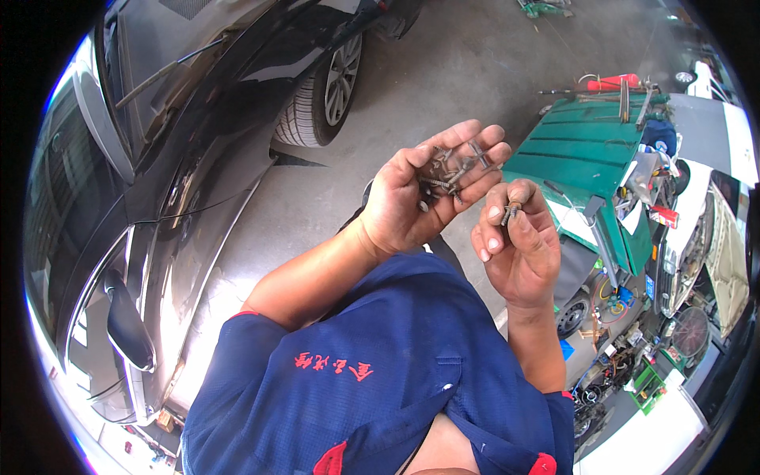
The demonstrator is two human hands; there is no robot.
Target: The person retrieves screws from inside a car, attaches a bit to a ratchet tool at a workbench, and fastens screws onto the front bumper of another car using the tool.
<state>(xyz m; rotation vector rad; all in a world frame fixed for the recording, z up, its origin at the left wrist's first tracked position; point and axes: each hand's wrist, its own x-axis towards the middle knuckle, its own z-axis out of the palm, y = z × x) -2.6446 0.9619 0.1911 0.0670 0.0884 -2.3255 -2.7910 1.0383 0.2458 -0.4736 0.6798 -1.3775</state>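
Palm up, my left hand (389, 207) cups a loose pile of small metal screws (453, 176), its fingers slightly curled around them. They lie in several directions across the palm and fingers; some look dark and dirty. Close beside it on the right, my right hand (524, 257) has its thumb and fingers pinched on a few more screws (511, 212). The exact count in that pinch is partly hidden by the fingertips. Both hands are raised in front of my chest, near each other.
A black car (198, 119) stands along the left, its wheel (328, 99) beyond my hands and its side mirror (128, 321) low. A green metal cabinet (582, 142) with tools on top is at right. Farther right are white vehicles, a fan (690, 331) and cluttered parts.
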